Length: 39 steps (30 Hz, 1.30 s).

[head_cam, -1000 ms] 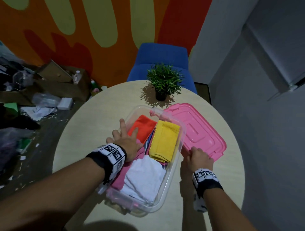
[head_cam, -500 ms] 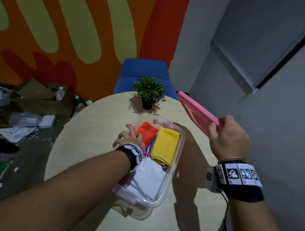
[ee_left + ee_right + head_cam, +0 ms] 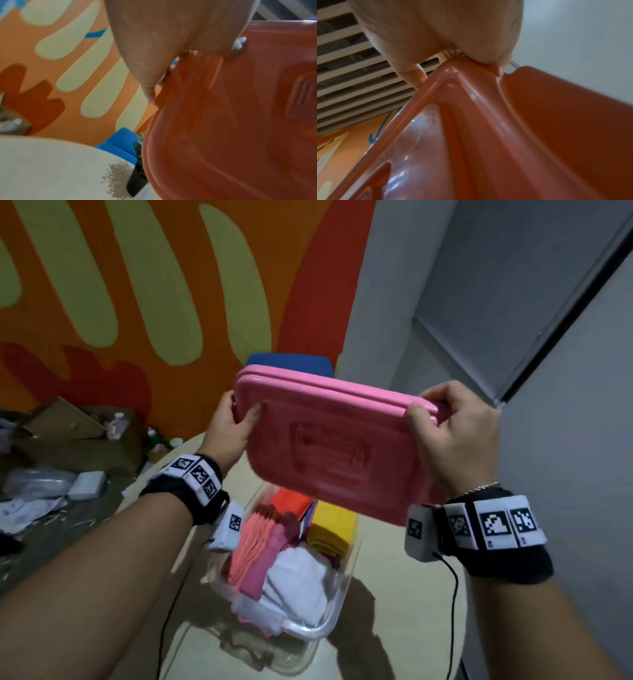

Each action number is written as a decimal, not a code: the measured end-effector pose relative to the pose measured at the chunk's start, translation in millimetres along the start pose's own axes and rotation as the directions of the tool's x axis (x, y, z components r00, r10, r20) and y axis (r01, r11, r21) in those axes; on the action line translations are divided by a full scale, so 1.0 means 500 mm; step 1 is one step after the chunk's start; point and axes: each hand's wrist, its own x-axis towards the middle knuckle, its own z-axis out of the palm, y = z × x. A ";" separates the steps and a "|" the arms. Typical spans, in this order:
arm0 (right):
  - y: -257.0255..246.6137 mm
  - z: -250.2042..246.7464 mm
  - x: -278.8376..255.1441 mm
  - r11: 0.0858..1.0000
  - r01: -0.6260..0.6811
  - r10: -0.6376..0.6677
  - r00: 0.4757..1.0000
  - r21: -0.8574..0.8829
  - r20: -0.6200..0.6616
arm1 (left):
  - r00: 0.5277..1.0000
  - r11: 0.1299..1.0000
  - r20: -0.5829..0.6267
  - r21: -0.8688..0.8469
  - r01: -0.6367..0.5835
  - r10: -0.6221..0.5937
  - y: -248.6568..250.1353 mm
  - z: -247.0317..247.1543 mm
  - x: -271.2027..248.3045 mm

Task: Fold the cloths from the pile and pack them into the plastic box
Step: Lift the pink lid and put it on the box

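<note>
Above the plastic box (image 3: 327,625) of folded cloths (image 3: 298,580), the pink lid (image 3: 339,446) hangs tilted; left hand (image 3: 227,433) and right hand (image 3: 452,433) curl around opposite ends, probably squaring it for closing.

The head view is dim and slightly soft, with the grey wall (image 3: 565,440) at right dull and the lower corners darkest. Light falls from above: the arms and plastic box (image 3: 308,631) throw dark shadows on the pale table (image 3: 387,611) at lower centre. Straight lines bow toward the edges. Both wrist views are brighter but smeared; the pink lid (image 3: 505,135) shows small white glare spots, and the nearby palm (image 3: 163,33) is out of focus.
</note>
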 end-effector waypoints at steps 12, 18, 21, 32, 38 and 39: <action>0.171 0.169 -0.100 0.874 -0.344 0.485 0.571 -0.343 0.663 | 0.702 0.624 -0.185 0.344 0.702 -0.688 -0.147 -0.113 -0.146; 0.245 0.277 -0.143 0.873 -0.013 0.419 0.533 -0.487 0.736 | 0.587 0.294 -0.134 0.764 0.575 -0.799 -0.104 -0.103 -0.228; 0.277 0.304 -0.139 0.918 0.034 0.317 0.532 -0.395 0.785 | 0.423 0.294 -0.024 0.684 0.667 -0.906 -0.093 -0.100 -0.272; 0.323 0.221 -0.141 0.814 -0.234 0.566 0.528 -0.532 0.633 | 0.659 0.517 -0.064 0.565 0.643 -0.750 -0.107 -0.056 -0.183; 0.367 0.122 -0.180 0.702 -0.407 0.710 0.459 -0.584 0.533 | 0.723 0.434 -0.022 0.788 0.438 -0.691 -0.089 0.016 -0.087; 0.369 0.117 -0.184 0.699 -0.422 0.713 0.469 -0.577 0.522 | 0.736 0.434 -0.030 0.791 0.431 -0.676 -0.093 0.024 -0.082</action>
